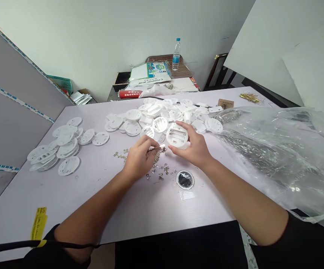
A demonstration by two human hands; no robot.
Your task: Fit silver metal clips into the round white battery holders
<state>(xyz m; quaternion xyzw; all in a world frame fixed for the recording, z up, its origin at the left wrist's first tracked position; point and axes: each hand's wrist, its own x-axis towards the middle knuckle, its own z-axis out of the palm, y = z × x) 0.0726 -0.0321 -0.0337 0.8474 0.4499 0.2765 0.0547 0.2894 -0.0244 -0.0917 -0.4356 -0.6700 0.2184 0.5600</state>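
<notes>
Near the middle of the table, my right hand (193,145) grips a round white plastic disc (177,136) by its right edge, tilted so that its slotted compartments show. My left hand (141,156) is closed on a thin tool (152,149) with a light tip, just left of the disc's lower edge. Small metal pieces (158,160) lie scattered under and beside my left hand. Behind both hands is a heap of white discs (153,109). A round dark-centred object with a pale rim (185,179) lies on the table below my right hand.
More white discs (69,165) are piled at the left. Clear plastic bags of metal parts (268,157) cover the table's right side. Gold-coloured pieces (250,98) lie at the back right. Beyond the table stands a water bottle (176,56). A black cable (13,246) crosses the lower left.
</notes>
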